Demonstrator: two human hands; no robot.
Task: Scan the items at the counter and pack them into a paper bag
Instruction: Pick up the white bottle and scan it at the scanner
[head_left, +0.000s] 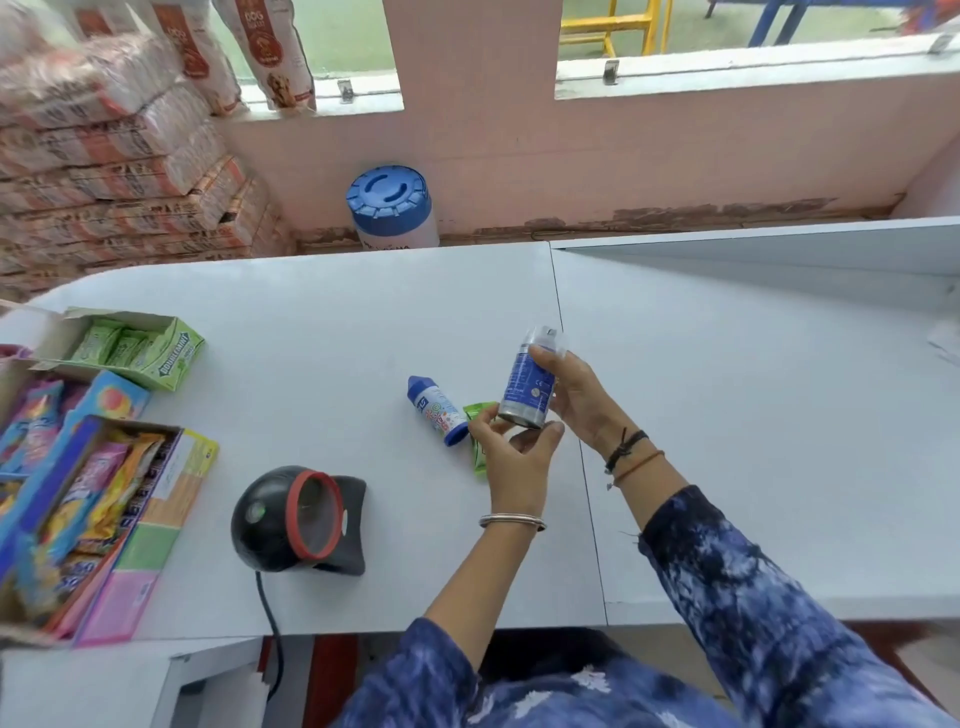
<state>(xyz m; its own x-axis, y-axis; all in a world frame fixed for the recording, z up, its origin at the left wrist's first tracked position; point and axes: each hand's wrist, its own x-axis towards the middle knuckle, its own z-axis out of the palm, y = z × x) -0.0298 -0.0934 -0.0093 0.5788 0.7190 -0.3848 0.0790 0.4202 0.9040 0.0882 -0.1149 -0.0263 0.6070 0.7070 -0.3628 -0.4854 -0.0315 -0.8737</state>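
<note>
A silver and blue spray can (530, 382) is held above the white counter (332, 332), tilted slightly. My right hand (576, 400) grips its side and my left hand (514, 447) holds its bottom rim. A small white tube with a blue cap (435, 410) lies on the counter just left of my hands. A green packet (479, 441) lies under my left hand, partly hidden. The black barcode scanner (301, 519) with a red ring stands at the near left. No paper bag is in view.
Open boxes of sweets and snacks (93, 499) and a green mint box (140, 348) line the counter's left edge. A blue-lidded tub (390, 208) stands behind the counter by the pink wall. Stacked sacks (114, 156) fill the far left. The scanner cable (270, 623) hangs over the near edge.
</note>
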